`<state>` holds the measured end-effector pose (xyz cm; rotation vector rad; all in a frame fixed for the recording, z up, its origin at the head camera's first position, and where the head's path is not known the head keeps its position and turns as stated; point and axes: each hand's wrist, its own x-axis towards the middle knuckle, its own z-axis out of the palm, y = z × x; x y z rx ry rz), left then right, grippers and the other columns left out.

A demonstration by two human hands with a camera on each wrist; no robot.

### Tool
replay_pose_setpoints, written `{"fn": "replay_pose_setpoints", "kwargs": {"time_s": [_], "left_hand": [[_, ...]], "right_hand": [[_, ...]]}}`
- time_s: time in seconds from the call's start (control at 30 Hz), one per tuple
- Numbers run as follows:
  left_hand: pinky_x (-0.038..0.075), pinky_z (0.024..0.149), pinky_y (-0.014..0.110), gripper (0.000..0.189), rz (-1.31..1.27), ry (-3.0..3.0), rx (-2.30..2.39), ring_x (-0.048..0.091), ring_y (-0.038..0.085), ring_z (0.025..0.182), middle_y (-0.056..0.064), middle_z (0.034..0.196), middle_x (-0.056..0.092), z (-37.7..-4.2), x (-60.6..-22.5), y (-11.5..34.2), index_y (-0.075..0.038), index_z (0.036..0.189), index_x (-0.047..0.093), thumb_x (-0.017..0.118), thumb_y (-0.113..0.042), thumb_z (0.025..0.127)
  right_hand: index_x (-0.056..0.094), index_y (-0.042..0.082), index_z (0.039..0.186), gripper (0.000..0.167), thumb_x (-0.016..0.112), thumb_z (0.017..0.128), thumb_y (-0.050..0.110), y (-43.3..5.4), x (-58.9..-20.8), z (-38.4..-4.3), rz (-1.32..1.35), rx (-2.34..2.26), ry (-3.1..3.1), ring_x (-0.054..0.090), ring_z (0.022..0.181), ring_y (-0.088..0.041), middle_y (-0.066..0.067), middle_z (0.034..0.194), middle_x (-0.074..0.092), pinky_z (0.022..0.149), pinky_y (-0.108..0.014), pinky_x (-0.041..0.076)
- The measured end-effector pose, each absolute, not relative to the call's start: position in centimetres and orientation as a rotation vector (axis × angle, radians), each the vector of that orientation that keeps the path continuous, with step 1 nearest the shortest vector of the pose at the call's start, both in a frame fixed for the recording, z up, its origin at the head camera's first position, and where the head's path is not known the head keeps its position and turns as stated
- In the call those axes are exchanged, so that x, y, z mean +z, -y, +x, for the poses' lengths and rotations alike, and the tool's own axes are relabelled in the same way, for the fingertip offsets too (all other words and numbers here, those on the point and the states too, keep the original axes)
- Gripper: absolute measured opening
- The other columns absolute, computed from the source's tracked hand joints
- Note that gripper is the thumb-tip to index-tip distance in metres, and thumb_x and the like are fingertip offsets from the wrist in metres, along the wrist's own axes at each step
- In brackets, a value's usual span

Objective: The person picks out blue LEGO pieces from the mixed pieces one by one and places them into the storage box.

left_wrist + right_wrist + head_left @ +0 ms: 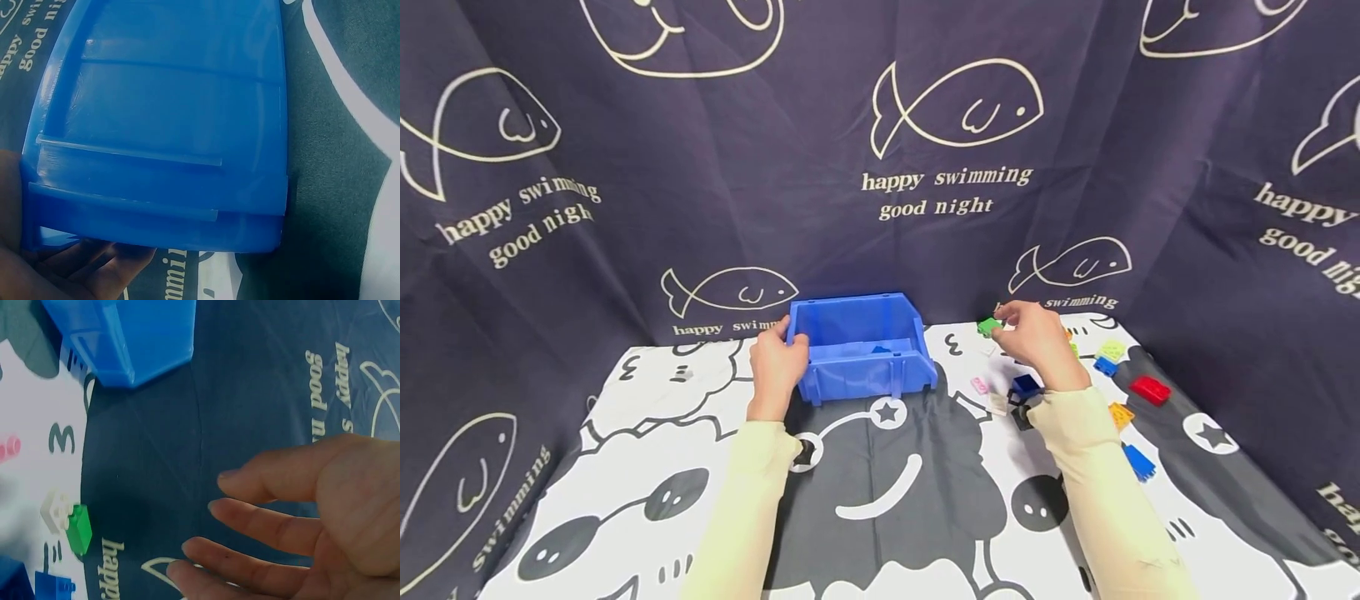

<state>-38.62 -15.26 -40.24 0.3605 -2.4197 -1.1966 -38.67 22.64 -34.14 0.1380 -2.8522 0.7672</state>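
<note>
The left hand grips the left end of a blue plastic bin, thumb on the near side. In the left wrist view the bin's ribbed wall fills most of the picture, with fingers curled at its lower edge. A blue piece lies inside the bin. The right hand hovers at the back right, thumb and fingers apart with nothing between them in the right wrist view. Its fingertips overlap a green toy brick in the head view; that brick sits beside a white brick.
Around the right forearm lie a pink brick, a dark blue brick, a red brick, an orange brick, a blue piece and a pale yellow-green brick. A dark fish-print curtain rises behind the patterned tablecloth.
</note>
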Motion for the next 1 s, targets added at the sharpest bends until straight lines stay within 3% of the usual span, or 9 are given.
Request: {"fn": "replay_pose_setpoints", "kwargs": {"time_s": [0.3,0.57,0.83,1.0], "left_hand": [[0.048,0.102,0.057,0.054,0.355,2.411,-1.202,0.061,0.048,0.124,0.02,0.133,0.068,-38.7,-39.8,15.6,-0.007,0.142,0.064,0.06,-0.022,0.089],[0.049,0.1,0.056,0.054,0.349,2.396,-1.22,0.062,0.047,0.123,0.018,0.129,0.071,-38.8,-40.0,15.5,-0.007,0.141,0.064,0.061,-0.021,0.089],[0.049,0.101,0.055,0.055,0.357,2.407,-1.215,0.062,0.045,0.124,0.018,0.129,0.071,-38.9,-40.1,15.6,-0.008,0.142,0.063,0.06,-0.023,0.089],[0.049,0.101,0.055,0.055,0.365,2.415,-1.224,0.062,0.045,0.125,0.018,0.13,0.07,-38.8,-40.1,15.4,-0.008,0.142,0.064,0.06,-0.023,0.089]], "right_hand": [[0.067,-0.001,0.129,0.048,0.065,0.088,0.025,-24.5,-34.7,-39.4,0.08,0.718,2.997,0.064,0.108,-0.047,-0.029,0.116,0.07,0.09,-0.057,0.05],[0.067,-0.001,0.125,0.048,0.07,0.085,0.024,-26.0,-35.7,-40.0,0.02,0.706,3.167,0.063,0.104,-0.041,-0.028,0.127,0.065,0.091,-0.053,0.052],[0.071,0.004,0.101,0.028,0.073,0.08,0.022,-26.4,-37.0,-40.9,-0.01,0.698,3.267,0.059,0.079,-0.026,-0.011,0.089,0.066,0.068,-0.037,0.049],[0.069,0.008,0.091,0.018,0.075,0.079,0.02,-26.7,-37.9,-41.1,-0.024,0.696,3.334,0.057,0.077,-0.023,-0.006,0.083,0.062,0.065,-0.034,0.047]]}}
